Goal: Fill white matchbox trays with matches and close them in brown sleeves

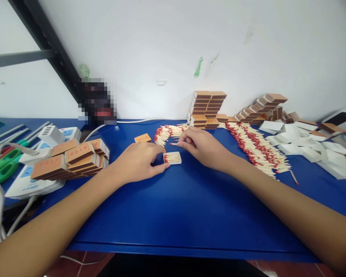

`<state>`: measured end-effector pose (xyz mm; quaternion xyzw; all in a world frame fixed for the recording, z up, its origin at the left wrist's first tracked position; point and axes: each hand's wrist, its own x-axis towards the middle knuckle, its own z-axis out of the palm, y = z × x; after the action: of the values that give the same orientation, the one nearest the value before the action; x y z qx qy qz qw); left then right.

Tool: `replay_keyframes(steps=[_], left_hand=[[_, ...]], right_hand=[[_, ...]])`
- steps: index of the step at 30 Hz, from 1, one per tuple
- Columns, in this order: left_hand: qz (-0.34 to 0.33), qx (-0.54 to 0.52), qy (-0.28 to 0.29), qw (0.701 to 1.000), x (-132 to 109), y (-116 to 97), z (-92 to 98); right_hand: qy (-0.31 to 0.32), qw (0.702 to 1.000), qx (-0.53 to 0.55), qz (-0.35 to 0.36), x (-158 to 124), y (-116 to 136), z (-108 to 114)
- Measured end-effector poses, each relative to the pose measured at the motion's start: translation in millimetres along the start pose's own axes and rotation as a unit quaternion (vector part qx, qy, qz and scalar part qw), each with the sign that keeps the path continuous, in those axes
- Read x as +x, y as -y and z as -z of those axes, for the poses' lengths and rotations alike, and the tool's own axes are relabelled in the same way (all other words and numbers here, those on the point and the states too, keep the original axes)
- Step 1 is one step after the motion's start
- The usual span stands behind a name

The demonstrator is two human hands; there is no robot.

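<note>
A white matchbox tray (177,158) with several red-tipped matches inside lies on the blue table in front of me. My left hand (140,161) has its thumb and fingers around the tray's left end, gripping it. Just above the tray, my right hand (198,144) pinches a match (173,144) with its red head pointing left. Behind my hands a loose pile of matches (168,132) is spread out, partly covered by my right hand. A matchbox cover (142,138) lies beyond my left hand.
Matchboxes (209,105) stand stacked against the wall. To the right are a long band of matches (255,148) and a heap of white trays (308,142). At left, more matchboxes (75,157) rest beside a power strip (37,186) with cables and green-handled scissors (13,159).
</note>
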<state>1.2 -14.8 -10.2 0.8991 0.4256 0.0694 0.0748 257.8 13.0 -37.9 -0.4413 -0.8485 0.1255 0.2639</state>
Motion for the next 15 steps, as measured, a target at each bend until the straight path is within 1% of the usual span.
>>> replay_keyframes(steps=[3,6,7,9,12,15], left_hand=[[0.004,0.009,-0.001,1.0,-0.1,0.0,-0.4],[0.004,0.011,-0.005,1.0,-0.2,0.4,-1.0],[0.003,0.01,-0.004,1.0,-0.2,0.4,-0.9],[0.001,0.01,0.0,1.0,0.1,0.2,-0.3],[-0.003,0.013,0.0,1.0,0.5,-0.4,0.7],[-0.007,0.012,-0.002,1.0,0.7,-0.4,1.2]], right_hand=[[0.034,0.999,0.01,0.028,-10.2,15.4,3.0],[0.059,0.998,0.022,0.03,-12.0,19.2,2.9],[0.055,0.998,0.027,0.025,-10.3,16.6,2.7],[0.026,0.999,0.023,0.011,-4.9,6.3,2.2],[-0.025,1.0,-0.019,-0.005,3.1,-14.9,-0.2],[-0.019,0.999,-0.049,-0.001,7.3,-30.4,-5.0]])
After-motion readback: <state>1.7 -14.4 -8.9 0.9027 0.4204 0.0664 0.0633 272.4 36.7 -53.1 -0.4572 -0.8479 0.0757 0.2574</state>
